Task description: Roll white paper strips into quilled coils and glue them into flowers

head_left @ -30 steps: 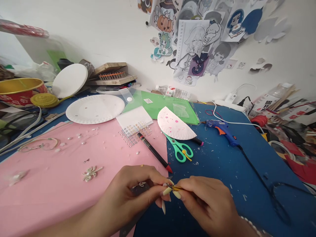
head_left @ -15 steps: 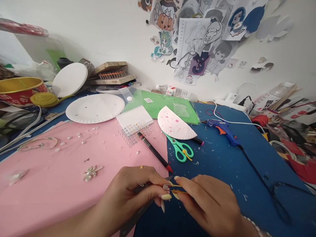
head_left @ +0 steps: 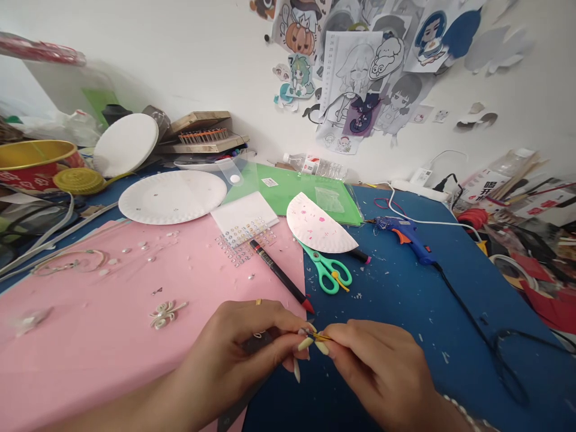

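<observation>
My left hand [head_left: 247, 345] is closed in a pinch on a tiny pale piece, perhaps a bead, mostly hidden by the fingertips. Close against it, my right hand [head_left: 382, 360] grips thin yellow-gold tweezers [head_left: 322, 338], their tips at the left fingertips. Under the left hand lies a grey flat strip [head_left: 234, 415], largely covered. A white looped ornament with a pearl [head_left: 164, 314] rests on the pink sheet [head_left: 90, 336] to the left. Just beyond the hands are a black marker with a red tip [head_left: 281, 275] and green-handled scissors [head_left: 330, 273].
A blue glue gun [head_left: 411, 237] and its black cord lie on the right. Farther back are a folded paper plate with pink marks [head_left: 319, 225], a green folder [head_left: 288, 189], a white paper plate [head_left: 173, 198] and a gem sticker sheet [head_left: 245, 237]. Loose pearls dot the pink sheet.
The tweezers' prongs, apart before, are now pressed together. My right fingers have drawn into a tighter pinch nearer the tips; my left hand has barely moved.
</observation>
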Demonstrator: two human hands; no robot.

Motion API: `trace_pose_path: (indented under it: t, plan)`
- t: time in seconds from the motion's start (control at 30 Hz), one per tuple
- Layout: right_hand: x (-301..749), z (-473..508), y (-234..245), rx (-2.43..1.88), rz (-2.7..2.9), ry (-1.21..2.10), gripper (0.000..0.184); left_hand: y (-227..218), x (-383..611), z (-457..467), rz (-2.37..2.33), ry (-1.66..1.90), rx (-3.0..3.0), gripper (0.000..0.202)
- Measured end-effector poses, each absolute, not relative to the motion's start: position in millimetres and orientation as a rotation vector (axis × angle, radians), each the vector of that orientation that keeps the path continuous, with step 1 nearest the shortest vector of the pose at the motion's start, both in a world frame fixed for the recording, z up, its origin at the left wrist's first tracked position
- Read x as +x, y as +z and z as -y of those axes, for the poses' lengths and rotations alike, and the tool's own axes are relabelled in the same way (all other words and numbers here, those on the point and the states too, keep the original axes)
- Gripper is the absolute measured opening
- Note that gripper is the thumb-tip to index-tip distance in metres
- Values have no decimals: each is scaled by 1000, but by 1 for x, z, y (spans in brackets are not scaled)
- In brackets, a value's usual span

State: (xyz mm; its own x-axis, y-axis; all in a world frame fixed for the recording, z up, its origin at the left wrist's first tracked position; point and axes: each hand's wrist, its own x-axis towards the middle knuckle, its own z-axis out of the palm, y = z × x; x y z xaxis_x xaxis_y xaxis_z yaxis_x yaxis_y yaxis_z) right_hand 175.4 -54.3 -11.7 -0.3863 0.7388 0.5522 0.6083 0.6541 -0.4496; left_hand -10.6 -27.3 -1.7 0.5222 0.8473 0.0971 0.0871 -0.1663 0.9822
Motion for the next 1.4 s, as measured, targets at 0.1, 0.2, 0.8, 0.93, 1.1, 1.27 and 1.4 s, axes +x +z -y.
trace_pose_path:
  t: [0.1,0.2,0.8,0.93,1.1,1.27,1.4]
  plan:
    - [174,53,-8,-1064,2084,458,18,1,-10,26,-854,783,1644,13]
    - [174,51,-5,-1070,2087,477,17,1,-11,26,-853,758,1649,14]
    - [178,52,-15,-1037,2172,69,14,-2,-13,26,-801,762,1599,20]
    - [176,54,-13,-1032,2159,-2,14,-2,-12,27,-839,772,1577,14]
    - [175,56,-13,-1046,2161,-12,14,-1,-9,27,-984,818,1566,9]
    - [175,57,-13,-1030,2189,-28,13,-1,-11,26,-957,839,1693,7]
    - [175,55,-12,-1046,2164,-23,15,0,-12,26,-900,792,1685,11]
